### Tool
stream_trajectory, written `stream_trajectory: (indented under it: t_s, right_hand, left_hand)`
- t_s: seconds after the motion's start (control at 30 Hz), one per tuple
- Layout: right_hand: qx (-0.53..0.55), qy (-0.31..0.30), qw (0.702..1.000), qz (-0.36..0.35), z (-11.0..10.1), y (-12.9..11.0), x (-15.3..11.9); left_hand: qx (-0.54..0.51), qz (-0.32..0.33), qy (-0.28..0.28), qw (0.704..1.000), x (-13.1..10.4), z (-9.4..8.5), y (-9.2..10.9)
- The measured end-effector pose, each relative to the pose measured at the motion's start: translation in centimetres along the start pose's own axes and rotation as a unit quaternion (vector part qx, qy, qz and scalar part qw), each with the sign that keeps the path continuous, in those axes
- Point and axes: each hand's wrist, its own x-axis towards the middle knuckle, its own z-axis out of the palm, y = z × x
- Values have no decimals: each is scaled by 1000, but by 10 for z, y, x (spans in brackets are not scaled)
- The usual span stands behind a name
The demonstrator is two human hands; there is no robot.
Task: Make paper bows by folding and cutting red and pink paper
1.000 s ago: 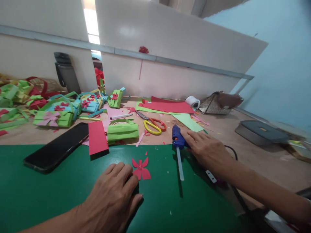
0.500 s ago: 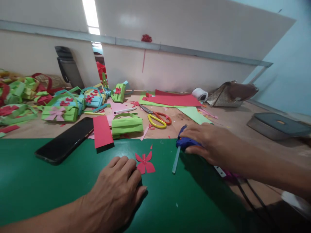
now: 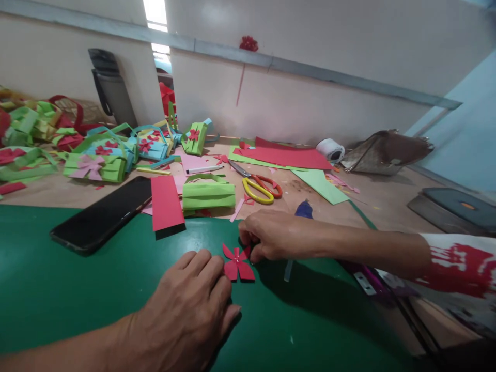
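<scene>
A red paper flower (image 3: 239,267) lies flat on the green mat (image 3: 96,299), with a shiny spot at its centre. My left hand (image 3: 189,305) rests curled on the mat, its knuckles against the flower's left edge; its fingertips are hidden underneath. Reaching in from the right, my right hand (image 3: 271,235) pinches finger and thumb together at the flower's upper right petal. What lies between those fingers is too hidden to make out. Behind my right wrist lies a blue glue gun (image 3: 304,210), its clear glue stick (image 3: 288,270) showing below my forearm.
Scissors (image 3: 263,189), a small green paper bag (image 3: 209,195), a red card (image 3: 166,204) and a phone (image 3: 103,214) lie beyond the flower. Finished paper bags (image 3: 95,168) crowd the left. Red sheets (image 3: 290,155) and a handbag (image 3: 387,152) stand at the back. Cables (image 3: 411,315) run at right.
My right hand has let go of the glue gun and moved left to the flower. The small red scrap above the flower is now out of sight. My left hand stays beside the flower.
</scene>
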Motion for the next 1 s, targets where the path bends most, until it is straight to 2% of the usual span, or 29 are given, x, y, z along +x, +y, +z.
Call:
stream_trajectory:
  t_s: [0.13, 0.43, 0.63, 0.8, 1.0]
  right_hand:
    - [39, -17, 999, 21, -2, -2, -2]
    - [203, -17, 979, 25, 10, 12, 1]
    - [315, -36, 948, 31, 6, 13, -4]
    - [446, -73, 890, 60, 6, 16, -4]
    - [461, -115, 879, 44, 13, 18, 4]
  left_hand:
    - [5, 9, -1, 1000, 1, -2, 0]
    - [-19, -22, -68, 997, 4, -7, -1]
    - [-43, -39, -84, 995, 4, -8, -2]
    - [-54, -38, -84, 994, 3, -6, -2]
    - [-57, -41, -87, 994, 4, -6, -3]
